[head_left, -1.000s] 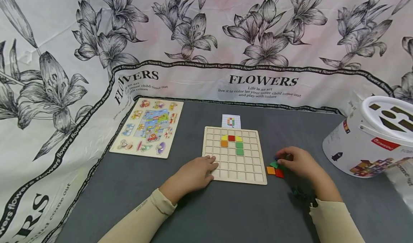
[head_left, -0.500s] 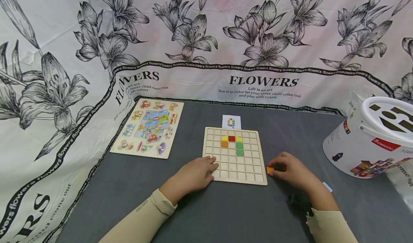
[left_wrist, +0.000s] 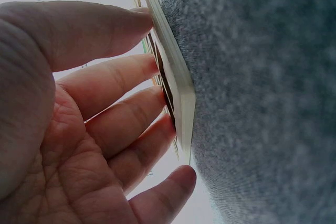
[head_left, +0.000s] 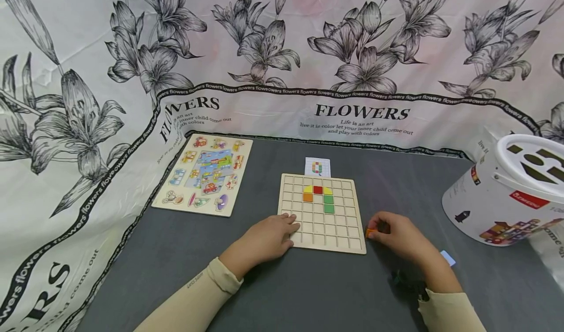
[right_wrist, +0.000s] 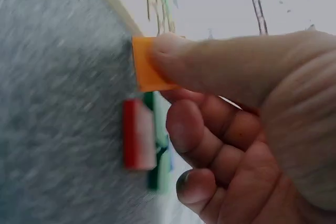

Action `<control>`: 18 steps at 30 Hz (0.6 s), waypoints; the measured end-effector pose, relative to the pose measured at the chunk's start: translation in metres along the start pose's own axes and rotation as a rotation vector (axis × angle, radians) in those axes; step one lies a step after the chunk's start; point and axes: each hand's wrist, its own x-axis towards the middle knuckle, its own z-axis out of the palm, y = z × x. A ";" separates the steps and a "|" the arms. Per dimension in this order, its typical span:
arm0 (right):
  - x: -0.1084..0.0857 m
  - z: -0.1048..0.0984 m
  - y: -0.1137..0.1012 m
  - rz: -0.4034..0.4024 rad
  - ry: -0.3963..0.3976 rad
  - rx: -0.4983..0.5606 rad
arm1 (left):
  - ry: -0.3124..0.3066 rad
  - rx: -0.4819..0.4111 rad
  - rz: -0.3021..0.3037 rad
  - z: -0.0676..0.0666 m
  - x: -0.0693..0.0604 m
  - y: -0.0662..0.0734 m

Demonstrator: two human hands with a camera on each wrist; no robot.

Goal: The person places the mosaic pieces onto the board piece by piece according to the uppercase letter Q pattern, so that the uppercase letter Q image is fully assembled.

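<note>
Pinching an orange piece (right_wrist: 144, 66) beneath the thumb, the right hand (head_left: 398, 234) is just beside the right edge of a gridded wooden board (head_left: 326, 229); the finger opposing that thumb is hidden. Blurred in the right wrist view, a red piece (right_wrist: 137, 135) and some green pieces (right_wrist: 163, 169) are near the orange one. The left hand (head_left: 266, 239) rests on the board's near left corner, its fingers extended and slightly spread. On the grid, a red square (head_left: 318, 190) sits between two yellow pieces (head_left: 328, 191), with an orange square (head_left: 307, 198) below the left one and two green squares (head_left: 328, 208) in a column below the right. A small printed card (head_left: 317, 167) lies at the board's far edge. On the grey surface (head_left: 308, 293), a picture board (head_left: 210, 208) lies well to the left, and a white lidded bucket (head_left: 506, 195) stands to the right.
</note>
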 end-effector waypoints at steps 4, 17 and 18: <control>0.012 -0.003 -0.018 -0.008 0.065 0.025 | -0.001 -0.002 -0.003 -0.001 -0.001 0.000; 0.104 0.056 -0.087 -0.142 0.007 0.064 | -0.001 0.004 -0.021 0.000 0.001 0.000; 0.106 0.058 -0.089 -0.138 0.009 0.058 | 0.000 0.009 -0.019 -0.001 0.001 0.000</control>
